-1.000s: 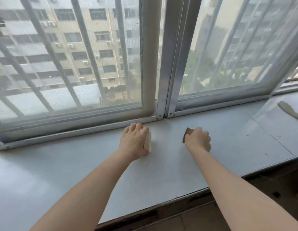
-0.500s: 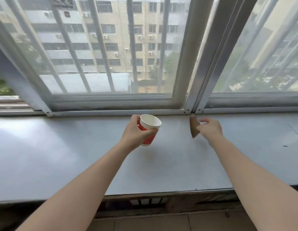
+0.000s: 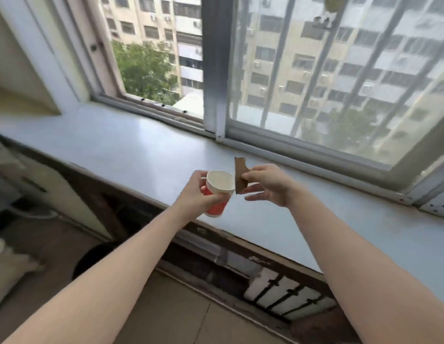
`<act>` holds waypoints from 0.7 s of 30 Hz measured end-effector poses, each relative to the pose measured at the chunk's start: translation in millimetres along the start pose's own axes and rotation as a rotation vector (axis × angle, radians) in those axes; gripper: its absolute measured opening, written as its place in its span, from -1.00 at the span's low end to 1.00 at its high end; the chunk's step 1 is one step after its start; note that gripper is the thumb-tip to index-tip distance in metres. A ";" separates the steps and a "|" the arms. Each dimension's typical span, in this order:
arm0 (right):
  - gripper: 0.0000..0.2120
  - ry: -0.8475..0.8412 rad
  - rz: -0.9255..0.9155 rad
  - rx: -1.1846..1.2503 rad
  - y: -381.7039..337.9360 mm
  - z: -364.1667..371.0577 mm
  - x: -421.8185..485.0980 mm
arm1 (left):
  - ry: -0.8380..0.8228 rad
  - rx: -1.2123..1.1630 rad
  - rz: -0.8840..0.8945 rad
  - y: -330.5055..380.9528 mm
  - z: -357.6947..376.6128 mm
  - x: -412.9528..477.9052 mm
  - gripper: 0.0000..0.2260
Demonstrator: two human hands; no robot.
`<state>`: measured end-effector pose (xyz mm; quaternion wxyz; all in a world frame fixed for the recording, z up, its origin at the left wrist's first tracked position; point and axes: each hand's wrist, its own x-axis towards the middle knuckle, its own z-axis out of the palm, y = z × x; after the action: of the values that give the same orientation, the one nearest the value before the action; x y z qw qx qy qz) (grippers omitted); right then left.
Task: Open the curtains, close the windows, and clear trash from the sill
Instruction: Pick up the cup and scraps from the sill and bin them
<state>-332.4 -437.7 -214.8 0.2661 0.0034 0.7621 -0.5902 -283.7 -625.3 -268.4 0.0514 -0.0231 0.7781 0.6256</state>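
Note:
My left hand (image 3: 195,192) grips a red paper cup (image 3: 219,192) with a white inside, held upright above the front edge of the grey sill (image 3: 131,150). My right hand (image 3: 268,184) pinches a brown scrap of cardboard (image 3: 239,176) by its lower corner, right beside the cup's rim. Both hands are lifted off the sill. The sliding window (image 3: 327,78) on the right has its pane across the frame. To the left of its frame post there is an open gap (image 3: 151,68) with trees and buildings beyond.
A dark round bin (image 3: 92,259) stands on the floor below my left forearm. Pale cabinet fronts (image 3: 40,184) line the left. A radiator grille (image 3: 280,291) runs under the sill. Window bars cross the glass outside.
Both hands lifted the cup and the cardboard scrap off the sill and drew back toward me. The view swung left, showing the open window gap and the floor.

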 end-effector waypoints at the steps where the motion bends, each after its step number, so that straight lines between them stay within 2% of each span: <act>1: -0.89 -0.024 -0.004 0.005 -6.0 24.7 4.3 | 0.034 -0.006 -0.019 -5.8 -23.8 -10.8 -0.42; 4: -0.88 -0.134 -0.020 -0.056 -20.0 107.0 18.4 | 0.153 -0.010 -0.071 -32.3 -101.7 -52.2 -0.36; 11: -0.89 -0.382 -0.012 -0.115 -29.7 278.7 53.9 | 0.339 -0.004 -0.167 -98.5 -242.1 -128.2 -0.46; 16: -0.88 -0.366 0.024 -0.277 -18.5 368.0 100.8 | 0.456 0.076 -0.314 -166.9 -306.6 -143.6 -0.47; 21: -0.91 -0.321 0.038 -0.458 29.7 439.6 178.6 | 0.571 0.085 -0.405 -256.7 -352.1 -130.6 -0.45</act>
<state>-299.7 -880.2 -385.7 0.3881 -0.1362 0.8237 -0.3904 -146.1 -1028.2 -428.9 -0.0444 -0.3490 0.7660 0.5380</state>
